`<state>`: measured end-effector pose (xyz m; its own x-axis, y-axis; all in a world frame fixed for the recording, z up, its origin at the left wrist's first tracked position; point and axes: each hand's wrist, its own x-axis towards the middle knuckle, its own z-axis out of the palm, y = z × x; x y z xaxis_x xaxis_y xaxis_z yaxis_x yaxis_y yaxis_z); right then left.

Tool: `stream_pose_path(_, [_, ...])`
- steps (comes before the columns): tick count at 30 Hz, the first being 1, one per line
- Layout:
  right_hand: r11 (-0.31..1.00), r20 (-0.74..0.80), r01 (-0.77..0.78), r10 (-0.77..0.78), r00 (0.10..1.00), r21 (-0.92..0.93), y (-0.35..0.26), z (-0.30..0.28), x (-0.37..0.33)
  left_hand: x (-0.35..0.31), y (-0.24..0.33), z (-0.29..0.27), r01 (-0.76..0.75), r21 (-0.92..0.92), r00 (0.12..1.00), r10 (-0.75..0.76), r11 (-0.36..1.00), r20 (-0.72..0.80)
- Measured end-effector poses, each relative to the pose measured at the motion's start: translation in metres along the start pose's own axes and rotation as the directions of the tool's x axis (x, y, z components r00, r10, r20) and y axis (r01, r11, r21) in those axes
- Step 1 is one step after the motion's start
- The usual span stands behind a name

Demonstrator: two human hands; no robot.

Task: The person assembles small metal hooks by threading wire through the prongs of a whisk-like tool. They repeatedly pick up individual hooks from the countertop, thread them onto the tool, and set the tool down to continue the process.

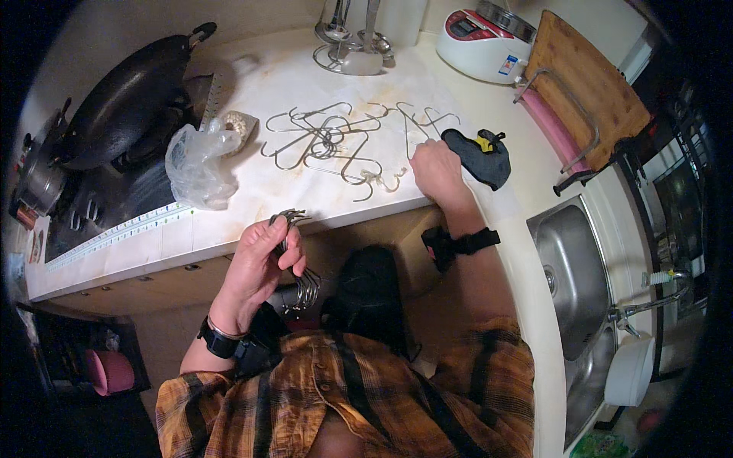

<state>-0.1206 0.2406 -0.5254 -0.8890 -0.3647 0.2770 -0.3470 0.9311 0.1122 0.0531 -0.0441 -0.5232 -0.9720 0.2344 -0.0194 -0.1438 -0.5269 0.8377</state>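
Observation:
My left hand (263,259) is closed round a bunch of metal S-hooks (307,288), held just off the counter's front edge. Their curved ends hang below the fingers and others stick out above the thumb. On the white counter, my right hand (437,172) is closed, knuckles up, beside a few loose S-hooks (416,122); its fingertips are hidden, so what they grip cannot be made out. A tangled heap of long S-hooks (328,137) lies left of it. Smaller hooks (391,180) lie near the front edge. Close to the right hand's right side is a dark grey cloth item (489,162) with a yellow patch.
A clear plastic bag (200,168) sits at the left, beside the stove (145,183) with its black wok (126,99). Behind stand a utensil rack (351,57) and a rice cooker (477,49). A wooden cutting board (588,76) and a steel sink (569,267) are at the right.

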Motion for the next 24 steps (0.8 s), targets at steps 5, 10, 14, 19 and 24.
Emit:
stream_pose_path(5, [0.963, -0.069, -0.126, 0.146, 0.987, 0.24, 0.011, -0.001, 0.001, -0.003, 0.0, -0.004, 0.004, -0.006, 1.0, -0.004, 1.0, 0.004])
stream_pose_path(10, [0.747, -0.259, -0.135, 0.385, 0.886, 0.651, 0.025, -0.004, -0.008, -0.001, -0.003, -0.001, 0.0, -0.039, 1.0, 0.0, 0.999, 0.008])
stream_pose_path(14, [0.124, -0.072, 0.001, 0.564, 0.823, 0.992, 0.019, -0.023, -0.029, 0.0, -0.003, 0.002, -0.002, -0.058, 1.0, 0.001, 0.998, -0.026])
stream_pose_path(19, [-0.255, 0.142, -0.041, 0.394, 0.908, 0.966, -0.014, -0.059, -0.066, 0.004, -0.002, 0.003, -0.047, -0.25, 0.997, 0.029, 0.967, -0.074])
stream_pose_path(24, [-0.29, 0.217, -0.128, 0.3, 0.929, 0.949, -0.045, -0.085, -0.088, 0.004, -0.004, 0.004, -0.109, -0.217, 0.989, 0.082, 0.97, -0.127])
